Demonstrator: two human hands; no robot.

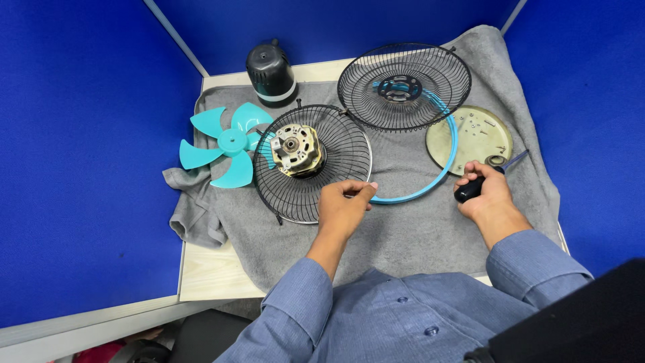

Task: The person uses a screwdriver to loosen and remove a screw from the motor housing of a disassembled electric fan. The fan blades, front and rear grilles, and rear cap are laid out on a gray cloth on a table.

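The fan blade and the thin ring are turquoise. Both wire grilles are black, as are the motor cover and the screwdriver handle. The cloth is grey, the round plate pale yellowish, the booth walls deep blue, and the sleeves blue-grey.

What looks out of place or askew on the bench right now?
Nothing is broken or spilled. The grey cloth is bunched and hangs over the table's left edge by the teal fan blade. The blue ring lies partly under the rear grille, not seated on it.
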